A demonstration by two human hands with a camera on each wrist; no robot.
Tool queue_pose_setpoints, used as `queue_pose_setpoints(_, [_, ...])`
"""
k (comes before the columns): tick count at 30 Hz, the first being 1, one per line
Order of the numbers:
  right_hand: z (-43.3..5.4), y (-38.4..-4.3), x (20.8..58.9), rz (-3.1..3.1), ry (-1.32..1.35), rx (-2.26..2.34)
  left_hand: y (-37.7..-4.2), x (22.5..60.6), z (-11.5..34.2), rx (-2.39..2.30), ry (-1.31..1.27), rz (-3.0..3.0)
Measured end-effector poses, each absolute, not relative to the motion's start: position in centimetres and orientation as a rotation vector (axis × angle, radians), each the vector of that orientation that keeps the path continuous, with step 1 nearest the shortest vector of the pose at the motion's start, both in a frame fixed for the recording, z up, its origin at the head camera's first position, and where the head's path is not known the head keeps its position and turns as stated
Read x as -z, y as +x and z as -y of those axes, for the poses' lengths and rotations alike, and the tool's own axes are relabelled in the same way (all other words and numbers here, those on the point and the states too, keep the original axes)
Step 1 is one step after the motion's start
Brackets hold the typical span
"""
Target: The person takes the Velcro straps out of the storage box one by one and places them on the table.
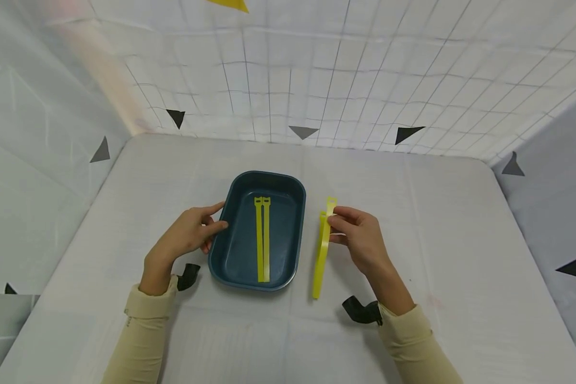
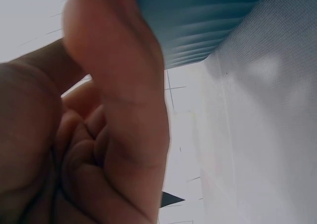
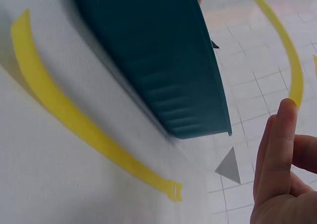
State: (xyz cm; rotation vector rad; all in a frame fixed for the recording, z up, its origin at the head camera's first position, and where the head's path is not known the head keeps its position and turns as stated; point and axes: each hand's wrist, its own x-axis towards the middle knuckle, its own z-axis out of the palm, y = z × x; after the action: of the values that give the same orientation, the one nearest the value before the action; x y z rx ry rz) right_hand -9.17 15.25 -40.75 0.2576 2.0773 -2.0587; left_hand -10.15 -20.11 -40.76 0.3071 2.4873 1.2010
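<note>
A dark teal rectangular tray [image 1: 230, 272] stands on the table, with two yellow hook-and-loop cable ties [image 1: 258, 240] lying side by side inside. At its left side, my left hand [image 1: 189, 232] pinches the rim between thumb and fingers. To the right of the tray, my right hand [image 1: 362, 237] pinches another yellow cable tie [image 3: 292, 60] between thumb and fingertips, above the table. Beneath that tie, one more yellow cable tie [image 3: 94, 135] rests on the table, slightly curved, its slotted head pointing away. The left wrist view shows curled fingers close to the tray's outer wall [image 2: 198, 21].
A white cloth covers the table [image 1: 461, 266]. Behind it hangs a white sheet [image 1: 278, 80] with grid lines and dark triangle markers. Sheets [image 1: 43, 133] also hang at the sides. A black wrist camera [image 1: 362, 310] projects from the right cuff and another [image 1: 189, 276] from the left.
</note>
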Motion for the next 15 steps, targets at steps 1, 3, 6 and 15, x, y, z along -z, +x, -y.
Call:
queue_pose_setpoints(1, [-15.3, -9.2, 40.8, -2.075, 0.254, 2.065, -10.2, 40.8, 20.1, -1.206, 0.307, -2.486])
queue_pose_setpoints(3, [-15.5, -9.2, 40.8, -2.071, 0.251, 2.073, -10.2, 40.8, 20.2, -1.212, 0.304, -2.484])
queue_pose_setpoints(6, [-15.7, -9.2, 40.9, -2.064, 0.258, 2.073, -10.1, 40.8, 20.2, -1.210, 0.294, -2.478])
queue_pose_setpoints(15, [-17.2, -9.3, 41.4, -2.098, 0.300, 2.054, -10.3, 40.8, 20.1, -1.205, 0.302, -2.474])
